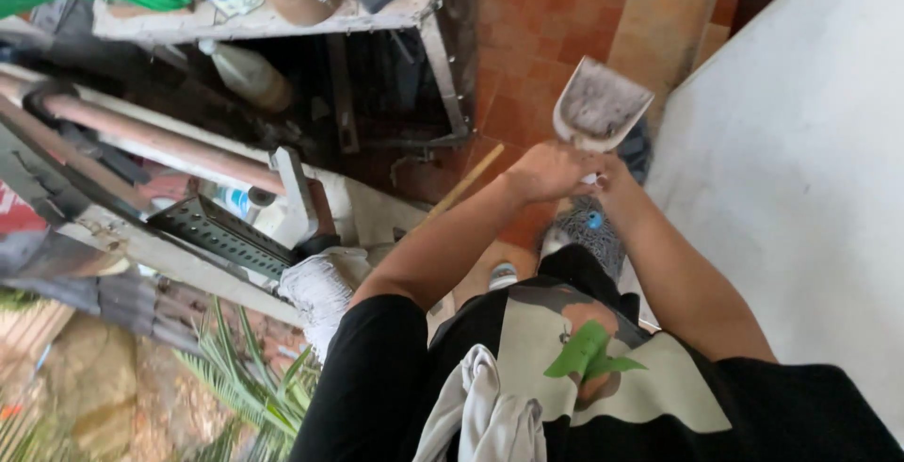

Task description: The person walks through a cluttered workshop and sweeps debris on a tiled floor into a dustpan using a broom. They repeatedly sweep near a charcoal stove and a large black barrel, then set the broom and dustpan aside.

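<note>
Two hands at a dusty white dustpan [603, 104], left hand [551, 172] gripping its handle, right hand [612, 177] grip unclear, over red tiles [527, 10]

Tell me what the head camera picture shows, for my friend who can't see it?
Seen from above, a person's left hand and right hand together hold a dusty grey plastic dustpan over a reddish tiled floor. A white string mop head lies left of the left arm, below cluttered metal shelves.
</note>
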